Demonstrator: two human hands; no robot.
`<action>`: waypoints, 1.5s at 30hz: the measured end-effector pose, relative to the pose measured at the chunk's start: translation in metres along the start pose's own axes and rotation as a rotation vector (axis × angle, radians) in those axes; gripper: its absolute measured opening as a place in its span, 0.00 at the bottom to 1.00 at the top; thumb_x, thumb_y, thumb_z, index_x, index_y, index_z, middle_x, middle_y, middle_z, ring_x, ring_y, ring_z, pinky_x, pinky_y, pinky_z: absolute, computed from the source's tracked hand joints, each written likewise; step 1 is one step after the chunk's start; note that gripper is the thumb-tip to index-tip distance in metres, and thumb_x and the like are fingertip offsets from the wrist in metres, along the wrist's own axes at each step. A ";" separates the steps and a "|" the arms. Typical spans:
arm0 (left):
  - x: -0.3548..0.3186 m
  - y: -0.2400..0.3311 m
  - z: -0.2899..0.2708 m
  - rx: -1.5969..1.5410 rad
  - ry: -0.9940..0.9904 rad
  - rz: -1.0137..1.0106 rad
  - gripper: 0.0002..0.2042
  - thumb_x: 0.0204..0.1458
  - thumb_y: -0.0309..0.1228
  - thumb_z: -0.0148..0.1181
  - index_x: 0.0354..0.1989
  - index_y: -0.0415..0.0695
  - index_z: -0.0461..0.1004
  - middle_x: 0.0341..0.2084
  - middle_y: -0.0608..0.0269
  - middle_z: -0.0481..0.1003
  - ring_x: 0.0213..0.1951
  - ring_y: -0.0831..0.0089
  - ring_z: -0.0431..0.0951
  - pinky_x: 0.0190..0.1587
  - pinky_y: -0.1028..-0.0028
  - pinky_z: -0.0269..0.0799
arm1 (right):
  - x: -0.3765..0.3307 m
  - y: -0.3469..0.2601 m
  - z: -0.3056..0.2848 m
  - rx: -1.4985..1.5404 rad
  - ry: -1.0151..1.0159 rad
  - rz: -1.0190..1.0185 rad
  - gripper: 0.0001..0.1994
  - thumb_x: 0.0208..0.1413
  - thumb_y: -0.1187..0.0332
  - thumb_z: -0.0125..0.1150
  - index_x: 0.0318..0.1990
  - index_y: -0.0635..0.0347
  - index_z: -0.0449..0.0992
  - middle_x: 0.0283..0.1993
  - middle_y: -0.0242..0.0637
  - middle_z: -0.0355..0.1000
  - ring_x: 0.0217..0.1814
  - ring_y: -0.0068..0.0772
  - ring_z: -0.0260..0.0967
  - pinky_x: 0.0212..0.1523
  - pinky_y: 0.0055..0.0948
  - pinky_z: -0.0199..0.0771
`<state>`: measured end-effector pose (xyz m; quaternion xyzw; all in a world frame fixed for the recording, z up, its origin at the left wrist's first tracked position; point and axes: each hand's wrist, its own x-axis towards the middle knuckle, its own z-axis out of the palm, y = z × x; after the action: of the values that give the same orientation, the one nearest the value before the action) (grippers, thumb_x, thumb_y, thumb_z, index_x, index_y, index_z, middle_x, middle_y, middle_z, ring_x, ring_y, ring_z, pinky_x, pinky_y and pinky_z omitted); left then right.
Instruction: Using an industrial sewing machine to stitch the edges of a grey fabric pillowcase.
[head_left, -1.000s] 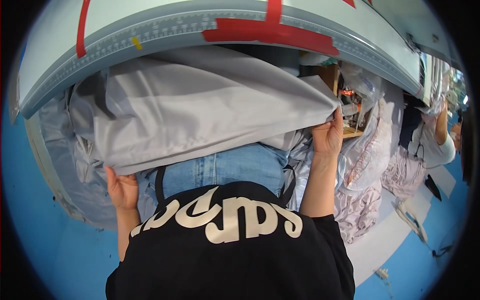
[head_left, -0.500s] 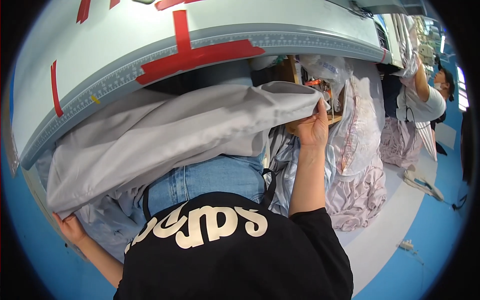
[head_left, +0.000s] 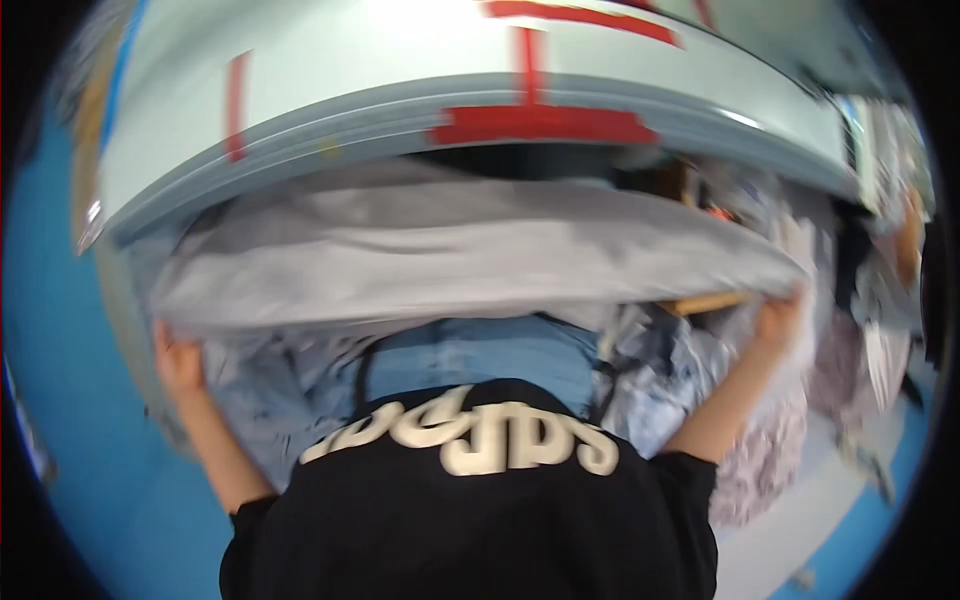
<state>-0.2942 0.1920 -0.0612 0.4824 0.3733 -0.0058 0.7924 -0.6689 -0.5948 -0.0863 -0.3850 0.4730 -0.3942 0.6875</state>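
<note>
A long piece of light grey fabric (head_left: 470, 260) is stretched across in front of me, below the table edge and over my lap. My left hand (head_left: 180, 362) grips its left corner. At the opposite end, my right hand (head_left: 780, 315) is closed on the right corner. The cloth hangs in a shallow fold between both hands and looks blurred by motion. Its far side reaches up under the table edge.
A white table (head_left: 380, 60) with red tape (head_left: 545, 124) along its grey edge spans the far side. Bluish cloth (head_left: 665, 370) lies heaped beside my lap, pinkish cloth (head_left: 765, 455) at the right. A wooden drawer edge (head_left: 708, 302) shows under the fabric. Another person's arm (head_left: 910, 240) appears far right.
The view has turned, so the table edge now runs more level. Both hands still hold the fabric; it is now drawn straighter and more level, with the left hand raised.
</note>
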 end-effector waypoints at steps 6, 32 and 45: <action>-0.024 -0.070 0.054 -0.287 -0.488 -0.189 0.16 0.63 0.35 0.45 0.53 0.38 0.68 0.53 0.54 0.71 0.57 0.63 0.68 0.62 0.63 0.61 | 0.136 -0.152 -0.198 0.053 0.231 -0.027 0.17 0.59 0.68 0.53 0.53 0.68 0.69 0.53 0.44 0.71 0.56 0.40 0.68 0.58 0.40 0.68; 0.011 -0.065 -0.028 -0.212 -0.291 -0.093 0.13 0.62 0.33 0.48 0.49 0.37 0.69 0.48 0.56 0.74 0.50 0.69 0.74 0.50 0.75 0.73 | 0.151 -0.031 -0.132 -0.033 0.407 0.184 0.18 0.61 0.67 0.45 0.54 0.68 0.68 0.58 0.50 0.67 0.60 0.47 0.64 0.64 0.47 0.62; 0.077 0.030 -0.092 -0.272 -0.302 0.023 0.10 0.58 0.26 0.53 0.47 0.38 0.71 0.46 0.58 0.75 0.43 0.73 0.74 0.40 0.77 0.71 | 0.075 -0.006 -0.058 0.176 0.322 0.139 0.10 0.54 0.75 0.58 0.44 0.66 0.72 0.45 0.40 0.74 0.47 0.33 0.73 0.42 0.24 0.79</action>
<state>-0.2819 0.3054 -0.1080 0.3686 0.2421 -0.0184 0.8973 -0.7067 -0.6743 -0.1219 -0.2215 0.5661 -0.4422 0.6595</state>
